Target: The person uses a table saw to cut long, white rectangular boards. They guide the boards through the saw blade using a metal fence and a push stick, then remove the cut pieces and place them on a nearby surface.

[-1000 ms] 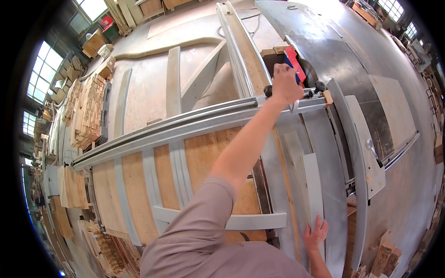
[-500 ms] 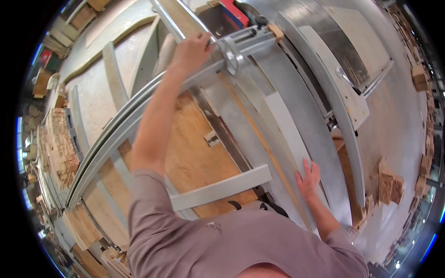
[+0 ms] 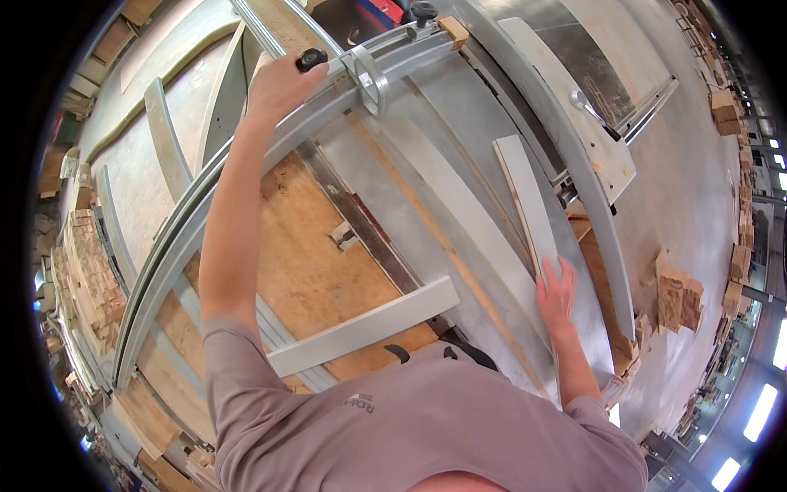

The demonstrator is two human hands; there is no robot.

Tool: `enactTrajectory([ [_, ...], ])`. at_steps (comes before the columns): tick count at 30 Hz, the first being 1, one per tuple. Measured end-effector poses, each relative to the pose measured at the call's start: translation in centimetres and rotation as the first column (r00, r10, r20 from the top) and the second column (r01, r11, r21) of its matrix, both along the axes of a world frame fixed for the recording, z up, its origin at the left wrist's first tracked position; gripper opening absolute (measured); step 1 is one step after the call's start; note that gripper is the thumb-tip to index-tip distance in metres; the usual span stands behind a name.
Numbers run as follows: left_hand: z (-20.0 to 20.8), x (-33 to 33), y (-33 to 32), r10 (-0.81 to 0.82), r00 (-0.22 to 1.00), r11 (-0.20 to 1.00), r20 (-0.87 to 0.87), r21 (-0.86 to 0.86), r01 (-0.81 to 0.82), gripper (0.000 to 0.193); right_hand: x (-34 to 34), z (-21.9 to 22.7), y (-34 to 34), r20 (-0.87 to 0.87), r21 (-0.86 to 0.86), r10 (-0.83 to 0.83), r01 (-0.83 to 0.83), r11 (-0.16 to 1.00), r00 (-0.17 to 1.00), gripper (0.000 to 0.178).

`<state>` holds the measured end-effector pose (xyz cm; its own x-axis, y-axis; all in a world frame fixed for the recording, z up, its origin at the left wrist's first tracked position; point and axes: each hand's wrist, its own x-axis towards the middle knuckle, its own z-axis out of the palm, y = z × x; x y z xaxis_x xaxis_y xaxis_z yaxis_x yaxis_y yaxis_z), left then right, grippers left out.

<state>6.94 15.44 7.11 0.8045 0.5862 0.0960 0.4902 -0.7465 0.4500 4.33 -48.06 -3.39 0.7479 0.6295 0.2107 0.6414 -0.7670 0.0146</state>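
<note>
"Finished?"

"Seemingly not: the right hand [image 3: 558, 287] grips the pale strip [image 3: 529, 197], two o'clock, angled off the long board [image 3: 459, 205]. The left hand [image 3: 279, 88] is at the black knob [image 3: 311, 59], eleven o'clock; its grip I can't tell."

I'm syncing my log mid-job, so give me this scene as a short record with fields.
Left hand: at the metal rail, beside a black knob; exact grip unclear
Right hand: fingers at the near end of a short pale board
Beside that board: longer pale strip, to its left
Left of the strip: another pale board, lying crosswise
</note>
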Motion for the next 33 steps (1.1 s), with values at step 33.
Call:
enactTrajectory([
  [33, -13.2, -34.9, 5.1, 0.443, 0.835, 0.847, 0.326, 0.154, -0.509, 0.035, -4.2, 3.1, 8.8, -0.363, 0.133, 0.358, -0.333, 0.934, 0.86, 0.062],
])
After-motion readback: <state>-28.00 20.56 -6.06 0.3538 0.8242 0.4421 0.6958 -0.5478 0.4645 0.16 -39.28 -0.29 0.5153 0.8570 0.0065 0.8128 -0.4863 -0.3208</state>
